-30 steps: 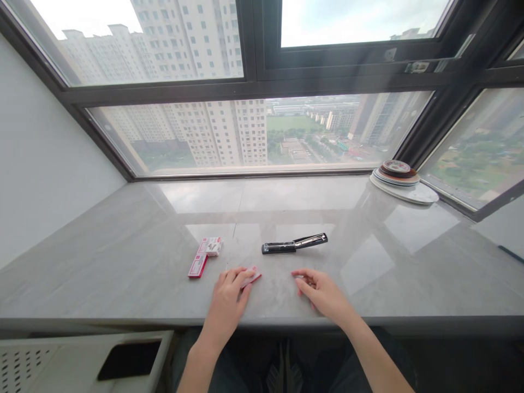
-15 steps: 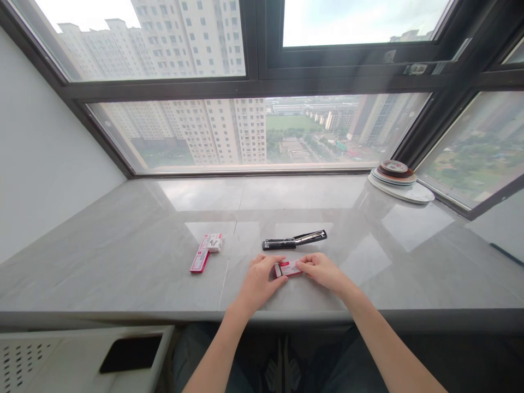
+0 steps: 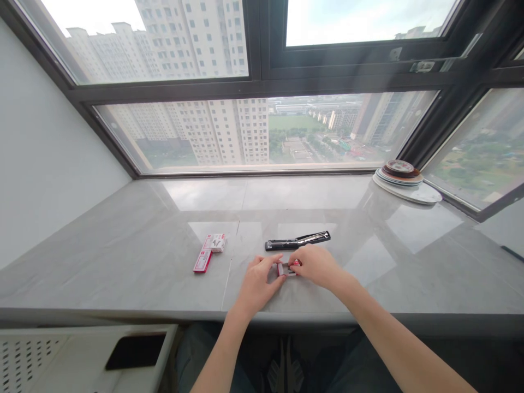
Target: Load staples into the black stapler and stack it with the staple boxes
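A small red-and-white box (image 3: pixel 280 269), which looks like a staple box, lies on the grey counter, its top open and a greyish inside showing. My left hand (image 3: pixel 257 281) holds its left end between thumb and fingers. Over the box's right part, the fingers of my right hand (image 3: pixel 317 266) are pinched together; what they grip is hidden. Just beyond my hands rests a black stapler (image 3: pixel 282 244), folded open with its metal rail (image 3: pixel 315 238) showing. To the left lie a flat red-and-white box (image 3: pixel 202 261) and a smaller white box (image 3: pixel 218 243) touching it.
A stack of round plates (image 3: pixel 403 183) stands in the far right corner by the window. Below the counter's front edge, at the left, a white perforated surface (image 3: pixel 82 360) bears a dark flat rectangle (image 3: pixel 136 351). A white wall (image 3: pixel 49 164) bounds the left side.
The box between my hands now shows its open inside instead of its printed top. My right hand has moved in over it, fingers now at the opening. The view has shifted slightly.
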`<control>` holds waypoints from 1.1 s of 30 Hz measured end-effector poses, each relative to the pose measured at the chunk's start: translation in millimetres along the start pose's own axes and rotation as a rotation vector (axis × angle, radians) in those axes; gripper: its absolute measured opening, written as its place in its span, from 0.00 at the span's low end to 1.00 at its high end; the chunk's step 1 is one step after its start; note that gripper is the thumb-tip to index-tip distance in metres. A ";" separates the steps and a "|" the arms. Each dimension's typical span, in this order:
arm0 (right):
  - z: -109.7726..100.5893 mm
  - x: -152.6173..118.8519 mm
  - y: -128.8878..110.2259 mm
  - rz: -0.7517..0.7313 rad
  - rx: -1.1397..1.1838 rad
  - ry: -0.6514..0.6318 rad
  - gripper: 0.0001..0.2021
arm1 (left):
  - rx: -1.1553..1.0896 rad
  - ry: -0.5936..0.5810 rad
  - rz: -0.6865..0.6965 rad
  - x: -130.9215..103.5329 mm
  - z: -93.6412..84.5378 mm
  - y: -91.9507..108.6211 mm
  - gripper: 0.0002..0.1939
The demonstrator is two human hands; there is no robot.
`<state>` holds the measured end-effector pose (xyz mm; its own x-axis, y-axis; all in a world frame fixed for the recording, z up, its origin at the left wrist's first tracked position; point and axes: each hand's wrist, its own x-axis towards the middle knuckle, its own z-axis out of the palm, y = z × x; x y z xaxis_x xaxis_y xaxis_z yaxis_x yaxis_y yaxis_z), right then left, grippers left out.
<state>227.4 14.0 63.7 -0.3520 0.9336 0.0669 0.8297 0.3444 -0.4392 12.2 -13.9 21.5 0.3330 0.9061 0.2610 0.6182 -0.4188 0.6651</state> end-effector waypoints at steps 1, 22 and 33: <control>0.9 5.0 -2.7 -0.022 -0.027 -0.017 0.08 | 0.004 0.004 -0.001 -0.2 -0.1 -0.4 0.28; 6.7 -41.0 35.4 0.005 0.302 -0.005 0.14 | -0.033 0.092 -0.122 6.5 18.1 9.6 0.11; 16.1 -40.3 10.4 -0.022 0.220 0.077 0.10 | 0.191 0.200 -0.188 50.0 -4.6 -32.6 0.22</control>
<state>243.2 -21.6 42.0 -0.3283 0.9337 0.1428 0.7048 0.3428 -0.6211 5.4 45.3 16.0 0.0662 0.9544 0.2910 0.7839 -0.2302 0.5767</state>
